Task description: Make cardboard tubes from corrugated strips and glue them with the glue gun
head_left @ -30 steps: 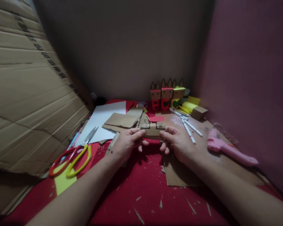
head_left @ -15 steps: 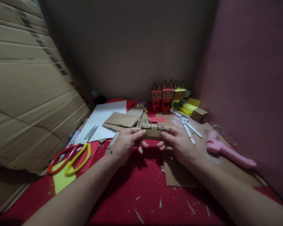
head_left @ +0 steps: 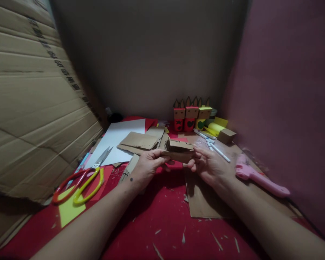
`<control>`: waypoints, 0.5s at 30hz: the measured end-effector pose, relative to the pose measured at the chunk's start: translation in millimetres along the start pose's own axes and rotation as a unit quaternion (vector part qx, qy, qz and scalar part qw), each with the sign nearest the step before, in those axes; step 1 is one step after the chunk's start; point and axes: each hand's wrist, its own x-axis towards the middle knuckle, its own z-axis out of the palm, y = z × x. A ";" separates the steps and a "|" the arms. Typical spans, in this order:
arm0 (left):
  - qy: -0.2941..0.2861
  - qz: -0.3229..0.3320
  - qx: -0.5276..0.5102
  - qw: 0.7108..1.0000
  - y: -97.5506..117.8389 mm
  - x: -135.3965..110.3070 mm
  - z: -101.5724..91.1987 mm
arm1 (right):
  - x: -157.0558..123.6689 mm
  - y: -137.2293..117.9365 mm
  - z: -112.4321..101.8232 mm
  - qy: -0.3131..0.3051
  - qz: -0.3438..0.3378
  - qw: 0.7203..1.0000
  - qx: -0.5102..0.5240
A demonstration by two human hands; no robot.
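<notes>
Between my hands, above the red cloth, is a folded piece of cardboard (head_left: 180,155) with its folds partly raised. My left hand (head_left: 151,164) pinches its left end between thumb and fingers. At the right end, my right hand (head_left: 204,162) grips it with thumb and fingertips. Just behind lie loose cardboard pieces (head_left: 139,140) on a white sheet (head_left: 113,135). Under my right forearm a flat cardboard sheet (head_left: 203,202) rests on the cloth.
Scissors (head_left: 93,180) with red and yellow handles lie left, over yellow paper (head_left: 70,209). A pink glue gun (head_left: 260,177) and white markers (head_left: 219,150) lie right. Decorated paper figures (head_left: 189,117) stand at the back. A large cardboard panel (head_left: 29,108) rises left, a wall (head_left: 287,90) right.
The folded cardboard has been turned in my hands, so its printed face no longer shows and its folded inside does. My right hand has shifted slightly right.
</notes>
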 end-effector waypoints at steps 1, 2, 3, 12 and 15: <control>-0.002 0.002 -0.002 1.000 -0.3 0.0 -0.2 | 0.4 -0.7 -0.5 0.001 -0.002 1.000 -0.005; -0.004 0.004 -0.005 1.000 -0.7 0.0 -0.4 | 1.2 -0.9 -1.4 0.001 -0.002 1.000 -0.013; -0.007 0.005 -0.010 1.000 -1.4 0.1 -0.7 | 2.3 -0.7 -2.5 -0.002 0.001 1.000 -0.022; -0.001 -0.007 -0.043 0.999 -7.4 2.3 -4.8 | -10.1 -34.2 -8.7 0.035 -0.208 0.957 -0.199; -0.004 0.003 -0.080 0.997 -8.0 3.2 -6.1 | -35.2 -56.1 -30.1 0.113 -0.317 0.831 -0.443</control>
